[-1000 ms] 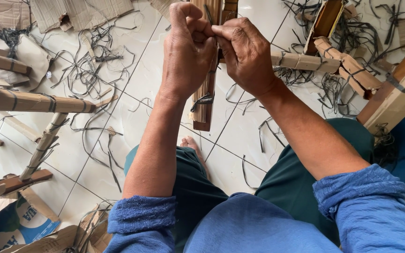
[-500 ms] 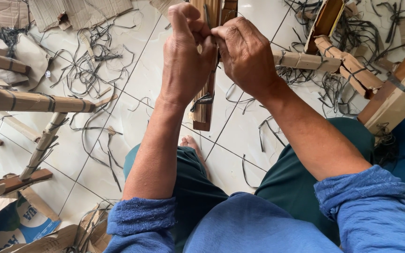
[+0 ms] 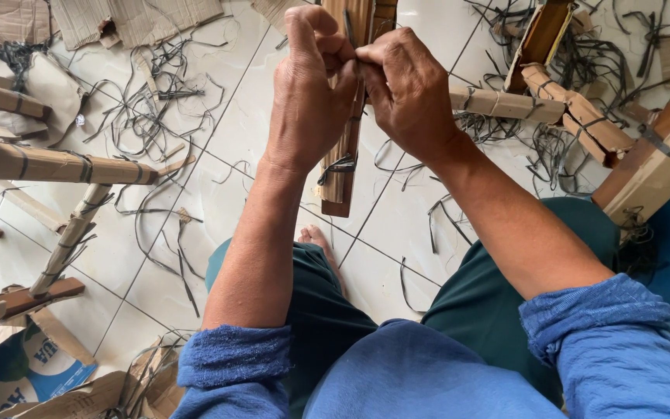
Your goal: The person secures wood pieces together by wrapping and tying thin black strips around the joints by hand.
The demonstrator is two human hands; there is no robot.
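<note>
Your two hands meet at the top of an upright bundle of brown cardboard strips (image 3: 344, 147).

Your left hand (image 3: 308, 93) and right hand (image 3: 406, 89) press together, fingertips pinched narrowly on a thin dark strap (image 3: 348, 31) in front of the bundle. The bundle runs down between and below your hands, a dark band (image 3: 338, 166) tied around its lower part, its end above the white tiled floor (image 3: 219, 124). Loose black strap offcuts (image 3: 149, 116) litter the tiles to your left; another tied cardboard roll (image 3: 498, 102) lies just beyond your right hand.
</note>
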